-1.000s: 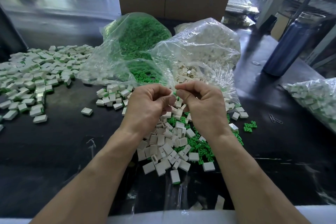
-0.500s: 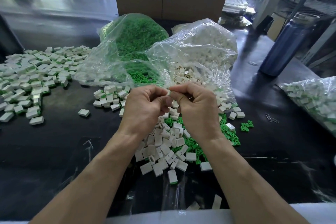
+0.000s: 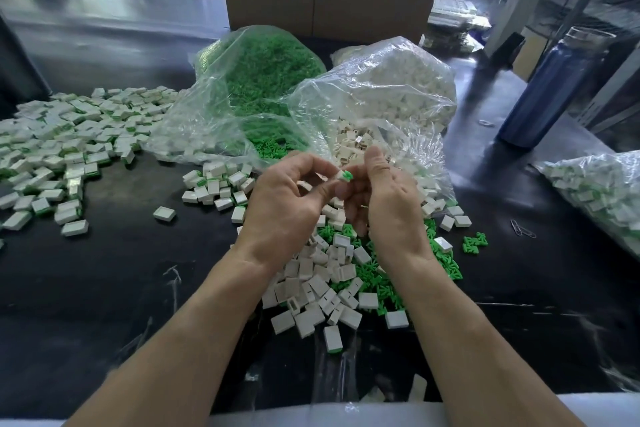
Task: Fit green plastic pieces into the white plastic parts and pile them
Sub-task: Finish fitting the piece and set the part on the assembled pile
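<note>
— What do you see, largest first?
— I note the assembled pile [image 3: 65,156] far left, loose parts [image 3: 322,291] under my wrists. Left hand [image 3: 287,208] and right hand [image 3: 384,204] pinch one white part [image 3: 341,176] between them — green piece [image 3: 346,177] seated.

Green-tipped white part [image 3: 343,176] betw. fingers [image 3: 330,184]

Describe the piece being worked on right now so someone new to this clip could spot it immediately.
Start at the two clear bags, green pieces and white parts, then drop to the hands just in front. Between the left hand and right hand sits one white part with green showing. It alone is held above the table; the rest lie loose.
</note>
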`<control>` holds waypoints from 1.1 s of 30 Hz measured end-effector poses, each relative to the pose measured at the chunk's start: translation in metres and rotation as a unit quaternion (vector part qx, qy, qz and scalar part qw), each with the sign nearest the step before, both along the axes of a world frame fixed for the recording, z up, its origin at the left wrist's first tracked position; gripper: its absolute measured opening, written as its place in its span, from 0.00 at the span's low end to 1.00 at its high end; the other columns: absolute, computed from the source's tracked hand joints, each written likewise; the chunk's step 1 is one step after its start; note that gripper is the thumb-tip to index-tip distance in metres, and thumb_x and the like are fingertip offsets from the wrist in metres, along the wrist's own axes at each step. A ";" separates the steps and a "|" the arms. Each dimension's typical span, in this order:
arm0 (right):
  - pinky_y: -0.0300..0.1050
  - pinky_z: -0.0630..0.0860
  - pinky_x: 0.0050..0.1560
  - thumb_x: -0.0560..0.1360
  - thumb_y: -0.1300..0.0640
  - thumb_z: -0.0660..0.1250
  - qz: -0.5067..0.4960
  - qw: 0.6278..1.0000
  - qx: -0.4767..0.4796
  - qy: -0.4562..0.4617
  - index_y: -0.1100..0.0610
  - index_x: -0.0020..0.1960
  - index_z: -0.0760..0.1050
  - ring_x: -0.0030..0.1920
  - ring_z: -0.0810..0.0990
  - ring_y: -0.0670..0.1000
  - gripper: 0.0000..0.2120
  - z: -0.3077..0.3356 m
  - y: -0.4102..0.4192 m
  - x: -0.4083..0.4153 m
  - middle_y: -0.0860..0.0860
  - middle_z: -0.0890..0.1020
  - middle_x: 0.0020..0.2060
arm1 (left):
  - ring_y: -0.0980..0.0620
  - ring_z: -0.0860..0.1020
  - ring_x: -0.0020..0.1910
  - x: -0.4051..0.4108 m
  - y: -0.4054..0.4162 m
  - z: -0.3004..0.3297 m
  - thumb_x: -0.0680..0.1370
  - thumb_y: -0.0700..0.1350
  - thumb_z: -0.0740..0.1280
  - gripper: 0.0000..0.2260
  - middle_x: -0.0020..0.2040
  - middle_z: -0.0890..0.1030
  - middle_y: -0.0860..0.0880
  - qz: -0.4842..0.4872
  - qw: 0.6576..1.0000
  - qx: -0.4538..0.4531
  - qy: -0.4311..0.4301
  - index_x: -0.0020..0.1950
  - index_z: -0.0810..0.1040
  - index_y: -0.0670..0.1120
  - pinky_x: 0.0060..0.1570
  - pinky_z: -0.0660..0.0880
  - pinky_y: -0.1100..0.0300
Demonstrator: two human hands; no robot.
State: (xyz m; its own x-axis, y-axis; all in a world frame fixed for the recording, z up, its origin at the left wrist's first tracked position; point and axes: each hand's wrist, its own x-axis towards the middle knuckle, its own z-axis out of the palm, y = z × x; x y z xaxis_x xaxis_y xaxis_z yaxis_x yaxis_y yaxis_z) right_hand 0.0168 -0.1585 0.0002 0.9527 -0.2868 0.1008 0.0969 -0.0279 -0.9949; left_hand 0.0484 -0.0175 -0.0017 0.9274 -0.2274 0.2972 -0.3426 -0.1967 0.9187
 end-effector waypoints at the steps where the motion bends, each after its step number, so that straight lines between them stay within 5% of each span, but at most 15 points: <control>1: 0.40 0.69 0.24 0.88 0.40 0.54 0.011 1.000 0.007 0.020 0.56 0.40 0.83 0.28 0.74 0.50 0.30 0.001 0.002 0.000 0.61 0.80 0.34 | 0.54 0.81 0.44 0.000 -0.001 0.000 0.78 0.42 0.76 0.04 0.49 0.83 0.52 -0.001 1.000 0.013 -0.011 0.48 0.84 0.50 0.44 0.78 0.59; 4: 0.39 0.65 0.22 0.87 0.38 0.53 0.033 0.997 0.031 0.061 0.51 0.29 0.78 0.24 0.69 0.48 0.34 0.004 0.008 -0.001 0.53 0.74 0.26 | 0.59 0.79 0.54 -0.002 -0.004 0.002 0.77 0.42 0.76 0.03 0.56 0.80 0.54 -0.009 0.998 0.035 -0.041 0.49 0.84 0.48 0.54 0.74 0.68; 7: 0.38 0.64 0.21 0.88 0.41 0.53 0.036 0.996 0.033 0.068 0.51 0.28 0.74 0.22 0.66 0.46 0.33 0.004 0.011 0.000 0.51 0.70 0.24 | 0.63 0.78 0.56 -0.003 -0.005 0.002 0.77 0.43 0.76 0.03 0.57 0.79 0.55 -0.015 0.997 0.048 -0.054 0.49 0.84 0.49 0.55 0.71 0.72; 16: 0.39 0.69 0.22 0.88 0.42 0.51 0.044 0.996 0.057 0.056 0.41 0.37 0.85 0.22 0.72 0.43 0.30 -0.003 0.013 0.001 0.44 0.74 0.22 | 0.55 0.81 0.55 -0.007 -0.008 0.002 0.79 0.41 0.74 0.02 0.56 0.80 0.52 -0.038 0.996 0.049 -0.060 0.50 0.83 0.44 0.57 0.81 0.52; 21: 0.42 0.71 0.25 0.86 0.40 0.50 0.075 0.994 0.058 0.050 0.41 0.46 0.87 0.26 0.74 0.45 0.27 -0.009 0.013 0.004 0.45 0.78 0.25 | 0.49 0.81 0.54 -0.009 -0.009 0.004 0.79 0.39 0.73 0.02 0.55 0.81 0.49 -0.047 0.995 0.053 -0.064 0.50 0.82 0.42 0.56 0.81 0.47; 25: 0.43 0.77 0.29 0.87 0.43 0.52 0.071 0.994 0.077 0.031 0.44 0.47 0.87 0.31 0.81 0.44 0.25 -0.011 0.012 0.006 0.45 0.83 0.30 | 0.53 0.80 0.54 -0.010 -0.010 0.004 0.80 0.39 0.73 0.02 0.56 0.81 0.51 -0.045 0.995 0.051 -0.067 0.51 0.81 0.42 0.56 0.81 0.52; 27: 0.38 0.79 0.32 0.88 0.46 0.52 0.078 0.992 0.096 0.022 0.44 0.45 0.87 0.33 0.83 0.41 0.25 -0.011 0.012 0.007 0.43 0.84 0.32 | 0.54 0.81 0.51 -0.011 -0.012 0.003 0.80 0.39 0.72 0.02 0.56 0.81 0.51 -0.044 0.998 0.028 -0.045 0.51 0.81 0.43 0.50 0.80 0.58; 29: 0.43 0.82 0.39 0.87 0.46 0.53 0.069 0.993 0.093 0.022 0.45 0.45 0.86 0.39 0.86 0.45 0.25 -0.012 0.012 0.008 0.44 0.85 0.35 | 0.53 0.81 0.47 -0.011 -0.014 0.002 0.81 0.40 0.72 0.01 0.55 0.82 0.50 -0.047 0.999 0.004 -0.019 0.51 0.82 0.44 0.44 0.80 0.61; 33: 0.54 0.85 0.50 0.87 0.47 0.54 0.051 0.991 0.121 0.021 0.53 0.50 0.87 0.49 0.89 0.56 0.23 -0.016 0.012 0.012 0.54 0.88 0.44 | 0.45 0.83 0.45 -0.010 -0.015 -0.002 0.81 0.41 0.72 0.01 0.53 0.83 0.49 -0.048 0.999 -0.020 0.003 0.51 0.82 0.44 0.43 0.85 0.48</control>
State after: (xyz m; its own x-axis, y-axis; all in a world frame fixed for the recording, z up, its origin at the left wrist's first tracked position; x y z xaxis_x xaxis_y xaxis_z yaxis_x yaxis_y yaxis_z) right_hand 0.0291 -0.1466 -0.0156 0.9798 -0.2000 -0.0007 0.0444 0.2206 -0.9744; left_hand 0.0389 -0.0324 -0.0034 0.9037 -0.3032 0.3025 -0.3529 -0.1269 0.9270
